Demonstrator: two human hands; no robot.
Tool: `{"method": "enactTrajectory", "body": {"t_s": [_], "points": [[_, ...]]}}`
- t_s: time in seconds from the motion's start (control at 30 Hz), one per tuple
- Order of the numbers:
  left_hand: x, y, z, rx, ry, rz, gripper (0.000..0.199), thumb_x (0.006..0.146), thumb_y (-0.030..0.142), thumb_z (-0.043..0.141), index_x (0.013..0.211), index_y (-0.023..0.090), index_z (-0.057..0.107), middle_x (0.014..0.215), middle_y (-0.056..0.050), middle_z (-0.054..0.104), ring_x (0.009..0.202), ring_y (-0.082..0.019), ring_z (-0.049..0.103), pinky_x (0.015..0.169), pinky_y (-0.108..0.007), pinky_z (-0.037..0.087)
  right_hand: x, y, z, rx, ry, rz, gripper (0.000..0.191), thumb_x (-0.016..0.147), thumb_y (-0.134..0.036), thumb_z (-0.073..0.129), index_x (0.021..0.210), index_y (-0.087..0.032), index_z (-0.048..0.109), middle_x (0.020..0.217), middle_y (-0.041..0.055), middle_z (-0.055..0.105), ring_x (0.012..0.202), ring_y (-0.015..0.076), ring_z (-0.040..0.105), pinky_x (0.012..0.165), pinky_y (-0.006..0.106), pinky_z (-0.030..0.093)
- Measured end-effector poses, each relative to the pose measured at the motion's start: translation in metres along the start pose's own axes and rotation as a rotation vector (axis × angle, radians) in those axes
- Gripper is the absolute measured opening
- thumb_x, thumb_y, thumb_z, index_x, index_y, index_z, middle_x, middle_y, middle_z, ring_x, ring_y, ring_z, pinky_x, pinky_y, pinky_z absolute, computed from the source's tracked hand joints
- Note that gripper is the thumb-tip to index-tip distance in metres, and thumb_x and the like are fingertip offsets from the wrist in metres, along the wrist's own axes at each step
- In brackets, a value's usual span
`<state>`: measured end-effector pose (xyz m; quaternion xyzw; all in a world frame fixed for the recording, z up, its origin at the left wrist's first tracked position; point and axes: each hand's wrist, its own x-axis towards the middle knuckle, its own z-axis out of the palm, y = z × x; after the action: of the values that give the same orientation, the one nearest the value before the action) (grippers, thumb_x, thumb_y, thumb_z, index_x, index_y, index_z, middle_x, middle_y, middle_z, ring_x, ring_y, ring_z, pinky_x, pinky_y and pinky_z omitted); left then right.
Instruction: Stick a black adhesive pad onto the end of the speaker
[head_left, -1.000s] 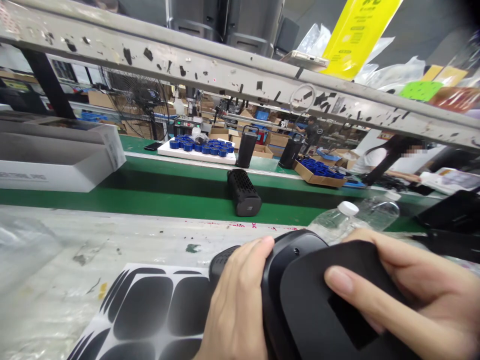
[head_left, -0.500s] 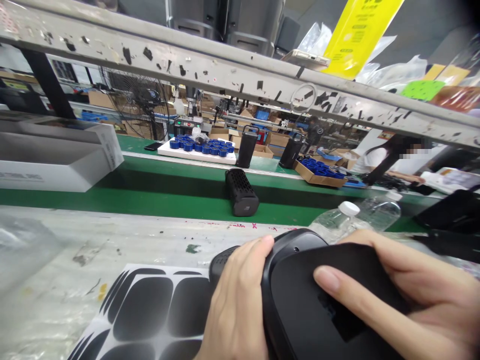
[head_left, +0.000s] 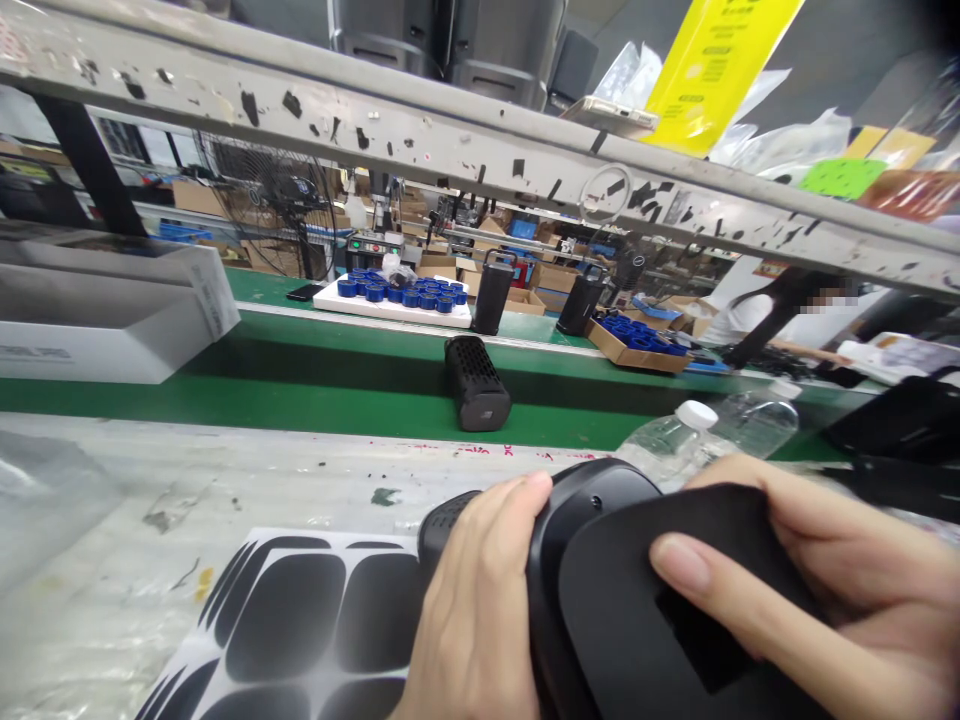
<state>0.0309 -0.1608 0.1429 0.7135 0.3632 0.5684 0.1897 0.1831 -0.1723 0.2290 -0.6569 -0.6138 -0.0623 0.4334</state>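
Note:
Both my hands hold a black cylindrical speaker (head_left: pixel 592 560) at the bottom of the view, its perforated grille end poking out to the left. My left hand (head_left: pixel 472 600) wraps its side. My right hand (head_left: pixel 817 590) presses a black rubber pad (head_left: pixel 675 560) onto the speaker's end cap. Left of my hands lies a white backing sheet (head_left: pixel 292 620) carrying rounded black pads. A matching speaker (head_left: pixel 477 383) lies on the green conveyor belt (head_left: pixel 322 400) beyond, out of reach of my hands.
A clear plastic water bottle (head_left: pixel 712 425) lies just past my right hand. A grey metal rail (head_left: pixel 450 140) crosses overhead. Beyond the belt are a white tray of blue rings (head_left: pixel 394 303), upright speakers, and a co-worker's white sleeve (head_left: pixel 735 325). A white box (head_left: pixel 97 320) stands at left.
The speaker on the belt has drifted left. My right fingers shifted left, then back right across the pad. My grip on the speaker stays the same.

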Motion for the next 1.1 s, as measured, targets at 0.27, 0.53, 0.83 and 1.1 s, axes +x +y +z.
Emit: {"method": "enactTrajectory", "body": {"t_s": [0.27,0.53,0.83,1.1], "points": [[0.000,-0.002,0.000,0.022,0.003,0.040,0.070,0.084,0.010,0.054,0.146,0.029,0.028,0.139,-0.005,0.056,0.119,-0.030,0.061,0.099,-0.042,0.058,-0.002,-0.001,-0.001,0.025,-0.033,-0.017,0.039,0.071,-0.067,0.066,0.069,-0.028,0.068,0.053,0.0019,0.058,0.049,0.0231,0.058,0.036,0.025,0.047],[0.005,0.002,-0.002,-0.056,0.049,-0.059,0.057,0.086,0.020,0.061,0.140,0.030,0.044,0.132,-0.001,0.062,0.119,-0.031,0.061,0.102,-0.041,0.057,0.006,-0.007,0.007,0.027,0.004,0.035,0.045,0.066,-0.071,0.066,0.064,-0.026,0.066,0.047,0.0017,0.052,0.050,0.0248,0.058,0.038,0.027,0.049],[0.002,-0.003,-0.002,-0.001,-0.023,-0.006,0.071,0.083,0.013,0.060,0.146,0.030,0.032,0.140,-0.002,0.056,0.123,-0.031,0.058,0.104,-0.041,0.056,-0.002,0.004,-0.009,0.072,-0.162,-0.173,0.017,0.081,-0.053,0.068,0.081,-0.037,0.064,0.063,-0.0084,0.063,0.048,0.0128,0.059,0.041,0.011,0.046],[0.001,-0.003,-0.004,-0.010,-0.050,0.001,0.067,0.086,0.008,0.053,0.146,0.027,0.031,0.141,-0.005,0.054,0.124,-0.030,0.057,0.102,-0.039,0.056,-0.003,0.002,-0.008,0.090,-0.155,-0.218,0.016,0.084,-0.048,0.066,0.079,-0.033,0.060,0.064,-0.0111,0.062,0.048,0.0098,0.060,0.043,0.009,0.047]]}}
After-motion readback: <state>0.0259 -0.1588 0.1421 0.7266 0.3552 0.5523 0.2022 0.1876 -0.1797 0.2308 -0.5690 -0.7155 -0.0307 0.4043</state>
